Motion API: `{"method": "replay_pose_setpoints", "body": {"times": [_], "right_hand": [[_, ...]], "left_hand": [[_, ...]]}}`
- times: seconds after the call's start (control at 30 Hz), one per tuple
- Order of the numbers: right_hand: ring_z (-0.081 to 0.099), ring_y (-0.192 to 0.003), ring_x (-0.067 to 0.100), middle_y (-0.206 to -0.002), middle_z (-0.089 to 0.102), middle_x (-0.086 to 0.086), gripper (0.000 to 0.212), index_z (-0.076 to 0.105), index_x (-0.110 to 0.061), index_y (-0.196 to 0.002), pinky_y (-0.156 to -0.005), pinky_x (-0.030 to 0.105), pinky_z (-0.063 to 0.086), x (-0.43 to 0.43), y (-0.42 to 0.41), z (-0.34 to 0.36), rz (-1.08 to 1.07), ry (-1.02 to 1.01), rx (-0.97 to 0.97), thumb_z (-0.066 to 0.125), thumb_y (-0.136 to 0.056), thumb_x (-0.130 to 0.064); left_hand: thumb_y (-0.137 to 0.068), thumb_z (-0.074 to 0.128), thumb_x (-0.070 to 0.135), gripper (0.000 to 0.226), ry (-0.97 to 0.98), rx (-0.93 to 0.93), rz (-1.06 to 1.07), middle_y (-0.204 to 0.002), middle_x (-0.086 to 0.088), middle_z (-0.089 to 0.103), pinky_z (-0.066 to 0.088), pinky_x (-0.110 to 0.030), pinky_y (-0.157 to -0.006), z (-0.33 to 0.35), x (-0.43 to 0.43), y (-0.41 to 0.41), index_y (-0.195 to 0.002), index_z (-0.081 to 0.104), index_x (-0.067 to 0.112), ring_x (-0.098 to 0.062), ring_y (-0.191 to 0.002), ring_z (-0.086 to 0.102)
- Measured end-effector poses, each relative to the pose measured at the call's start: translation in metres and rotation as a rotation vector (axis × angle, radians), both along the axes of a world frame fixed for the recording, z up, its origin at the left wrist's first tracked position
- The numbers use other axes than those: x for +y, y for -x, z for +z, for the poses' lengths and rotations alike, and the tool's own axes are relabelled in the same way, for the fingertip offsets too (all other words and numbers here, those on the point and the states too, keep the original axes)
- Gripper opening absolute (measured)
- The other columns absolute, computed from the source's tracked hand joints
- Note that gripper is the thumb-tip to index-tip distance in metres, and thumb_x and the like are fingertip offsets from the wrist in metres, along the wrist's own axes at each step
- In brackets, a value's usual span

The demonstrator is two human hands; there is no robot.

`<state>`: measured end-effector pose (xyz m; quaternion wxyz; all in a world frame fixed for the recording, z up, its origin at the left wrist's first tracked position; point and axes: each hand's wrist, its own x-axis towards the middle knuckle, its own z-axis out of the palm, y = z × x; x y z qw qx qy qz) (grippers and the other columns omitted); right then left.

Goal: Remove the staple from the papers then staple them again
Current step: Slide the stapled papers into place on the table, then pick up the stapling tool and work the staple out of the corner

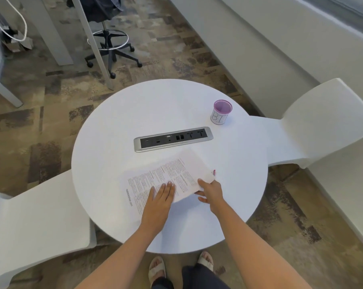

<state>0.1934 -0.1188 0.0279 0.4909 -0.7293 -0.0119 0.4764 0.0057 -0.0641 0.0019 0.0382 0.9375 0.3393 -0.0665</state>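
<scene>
Printed white papers [166, 176] lie on the round white table [114, 126], near its front edge. My left hand [160, 198] rests flat on the lower sheet with fingers together, pressing it down. My right hand [209, 191] grips the near right edge of the top sheets, which are lifted and curled slightly. A small pink object [213, 172] peeks out from under the papers' right corner; what it is cannot be told. No staple is visible at this distance.
A silver and black power socket strip [173, 139] is set into the table's middle. A purple cup with a white label [222, 111] stands at the back right. White chairs stand at the left [36, 222] and right [322, 122].
</scene>
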Motion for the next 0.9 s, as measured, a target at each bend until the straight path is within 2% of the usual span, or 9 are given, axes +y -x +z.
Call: {"method": "replay_pose_setpoints", "body": {"times": [0.1,0.17,0.23,0.33,0.43,0.57,0.7,0.8,0.9], "right_hand": [[0.070,-0.072,0.019,-0.097,0.068,0.006,0.023,0.056,-0.016,-0.114,-0.059,0.029,0.053,-0.013,0.007,-0.025,0.022,0.112,0.006,0.049,-0.094,-0.024],[0.068,-0.075,0.019,-0.102,0.066,0.008,0.019,0.053,-0.016,-0.108,-0.065,0.033,0.053,-0.018,0.012,-0.037,0.060,0.157,-0.006,0.043,-0.096,-0.027],[0.067,-0.078,0.022,-0.103,0.063,0.008,0.018,0.050,-0.016,-0.105,-0.072,0.036,0.051,-0.021,0.017,-0.044,0.108,0.203,-0.034,0.041,-0.096,-0.029],[0.067,-0.083,0.028,-0.095,0.061,0.008,0.022,0.052,-0.012,-0.100,-0.066,0.033,0.048,-0.024,0.021,-0.047,0.168,0.252,-0.102,0.043,-0.094,-0.031],[0.068,-0.089,0.031,-0.096,0.066,0.012,0.022,0.054,-0.011,-0.092,-0.065,0.033,0.046,-0.027,0.020,-0.051,0.272,0.290,-0.180,0.047,-0.091,-0.032],[0.063,-0.098,0.032,-0.107,0.066,0.012,0.033,0.058,-0.009,-0.101,-0.080,0.037,0.048,-0.030,0.018,-0.061,0.437,0.368,-0.280,0.046,-0.091,-0.038],[0.058,-0.081,0.023,-0.093,0.065,0.003,0.041,0.058,-0.018,-0.094,-0.070,0.034,0.044,-0.039,0.006,-0.060,0.460,0.540,-0.700,0.033,-0.097,-0.050],[0.057,-0.091,0.025,-0.105,0.059,0.003,0.019,0.054,-0.016,-0.110,-0.069,0.037,0.049,-0.047,-0.012,-0.063,0.502,0.474,-1.046,0.041,-0.100,-0.026],[0.046,-0.116,0.025,-0.139,0.044,0.005,0.055,0.045,-0.017,-0.134,-0.080,0.031,0.049,-0.045,-0.038,-0.066,0.698,0.408,-1.152,0.046,-0.085,0.007]], "left_hand": [[-0.095,0.056,0.012,0.082,0.095,0.266,-0.029,-0.164,-0.011,0.002,0.005,-0.056,-0.119,-0.024,-0.004,0.006,-0.154,-0.001,0.007,-0.031,-0.151,0.004],[-0.102,0.040,0.023,0.076,0.194,0.367,-0.011,-0.164,-0.007,-0.012,-0.004,-0.056,-0.119,-0.034,-0.005,0.007,-0.153,-0.015,0.014,-0.030,-0.150,-0.011],[-0.103,0.028,0.041,0.070,0.300,0.377,0.020,-0.164,-0.005,-0.015,-0.004,-0.055,-0.118,-0.039,-0.008,0.003,-0.154,-0.015,0.019,-0.028,-0.150,-0.012],[-0.100,0.021,0.056,0.072,0.383,0.359,0.032,-0.163,-0.005,-0.017,-0.005,-0.056,-0.117,-0.045,-0.010,-0.007,-0.154,-0.013,0.022,-0.029,-0.150,-0.011],[-0.100,0.018,0.057,0.071,0.388,0.307,0.034,-0.163,-0.004,-0.017,-0.005,-0.057,-0.117,-0.048,-0.014,-0.021,-0.154,-0.012,0.023,-0.031,-0.150,-0.012],[-0.101,0.016,0.053,0.066,0.376,0.252,0.043,-0.163,-0.007,-0.018,-0.003,-0.060,-0.116,-0.050,-0.018,-0.046,-0.154,-0.013,0.025,-0.034,-0.149,-0.013],[-0.101,0.016,0.053,0.065,0.294,0.229,0.019,-0.162,-0.007,-0.021,-0.009,-0.060,-0.114,-0.060,-0.017,-0.064,-0.153,-0.015,0.028,-0.034,-0.148,-0.016],[-0.100,0.012,0.053,0.062,0.298,0.157,0.053,-0.162,-0.005,-0.020,-0.015,-0.058,-0.113,-0.065,-0.015,-0.076,-0.152,-0.015,0.031,-0.032,-0.149,-0.016],[-0.101,0.012,0.049,0.060,0.339,0.118,0.162,-0.161,-0.006,-0.022,-0.016,-0.057,-0.112,-0.070,-0.010,-0.084,-0.151,-0.016,0.032,-0.032,-0.148,-0.017]]}}
